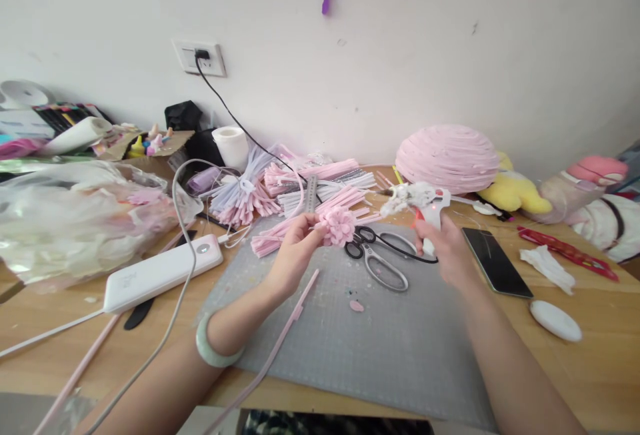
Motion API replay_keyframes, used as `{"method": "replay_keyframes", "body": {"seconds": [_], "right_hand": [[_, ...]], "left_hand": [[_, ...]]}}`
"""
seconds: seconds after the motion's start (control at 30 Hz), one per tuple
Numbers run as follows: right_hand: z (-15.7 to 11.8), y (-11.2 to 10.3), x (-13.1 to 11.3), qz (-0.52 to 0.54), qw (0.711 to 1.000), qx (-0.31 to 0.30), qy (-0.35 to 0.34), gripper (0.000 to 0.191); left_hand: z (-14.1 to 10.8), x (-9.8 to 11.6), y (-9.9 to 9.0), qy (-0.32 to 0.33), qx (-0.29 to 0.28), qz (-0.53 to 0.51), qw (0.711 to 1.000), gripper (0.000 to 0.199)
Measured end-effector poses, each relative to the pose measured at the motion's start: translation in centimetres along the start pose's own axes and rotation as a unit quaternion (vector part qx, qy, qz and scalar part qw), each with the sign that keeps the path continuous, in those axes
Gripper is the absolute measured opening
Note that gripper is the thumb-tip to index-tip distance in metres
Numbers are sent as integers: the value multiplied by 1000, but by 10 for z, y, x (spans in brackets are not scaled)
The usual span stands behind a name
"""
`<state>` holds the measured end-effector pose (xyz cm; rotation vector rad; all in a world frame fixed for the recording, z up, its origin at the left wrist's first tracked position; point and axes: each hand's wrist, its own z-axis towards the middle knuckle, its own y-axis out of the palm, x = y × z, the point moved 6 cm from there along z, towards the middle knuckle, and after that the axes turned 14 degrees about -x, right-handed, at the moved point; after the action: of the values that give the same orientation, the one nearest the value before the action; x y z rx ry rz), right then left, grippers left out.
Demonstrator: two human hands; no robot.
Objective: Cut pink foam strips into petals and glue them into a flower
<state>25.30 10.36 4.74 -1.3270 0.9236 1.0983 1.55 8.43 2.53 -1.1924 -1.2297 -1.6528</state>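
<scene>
Between thumb and fingers, my left hand (296, 248) pinches a pink pipe-cleaner flower (338, 226) above the grey cutting mat (320, 348). To its right, my right hand (441, 248) is wrapped round the handle of a white hot glue gun (431, 203), whose nozzle points left toward the flower without touching it. Whitish, stringy stuff coats the gun's front. On the mat below lie scissors with grey and black handles (385, 269). A pink pipe-cleaner strip (283, 341) and a small pink scrap (356, 305) rest nearer to me.
Bundles of pink, white and grey pipe cleaners (325, 181) lie behind the flower. A pink dome (447, 155) stands at the back. At right are a phone (496, 261) and a white oval object (555, 320). A white power bank (163, 273) and plastic bags (75, 221) fill the left.
</scene>
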Motion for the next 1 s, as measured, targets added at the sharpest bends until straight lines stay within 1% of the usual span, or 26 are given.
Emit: {"method": "replay_keyframes", "body": {"seconds": [0.07, 0.13, 0.2, 0.3, 0.4, 0.5, 0.63, 0.77, 0.93, 1.0], "right_hand": [[-8, 4, -8, -124, 991, 43, -8, 37], [-14, 11, -15, -214, 974, 71, -34, 43], [-18, 17, -18, -277, 955, 83, -63, 38], [-21, 22, -19, -355, 924, 106, -89, 27], [-21, 23, -19, -411, 897, 122, -108, 23], [-21, 24, -19, -443, 880, 120, -121, 24], [-21, 25, -18, -463, 871, 115, -119, 28], [-20, 25, -17, -463, 873, 109, -109, 30], [-19, 25, -16, -456, 882, 90, -82, 31], [-19, 25, -16, -450, 885, 88, -81, 31]], "left_hand": [[0, 0, 0, -1, 0, 12, 1000, 18], [0, 0, -1, -2, -1, 25, 1000, 18], [-1, 1, -1, -1, -2, 40, 999, 18], [-2, 3, 0, 0, -2, 60, 998, 17], [-2, 5, 2, 0, -2, 71, 997, 16], [-3, 6, 2, 0, -2, 71, 997, 17], [-3, 7, 2, 2, 1, 72, 997, 18], [-3, 6, 1, 1, 8, 71, 997, 20], [-3, 7, 2, -4, 11, 63, 998, 20], [-3, 7, 2, -4, 13, 58, 998, 19]]}}
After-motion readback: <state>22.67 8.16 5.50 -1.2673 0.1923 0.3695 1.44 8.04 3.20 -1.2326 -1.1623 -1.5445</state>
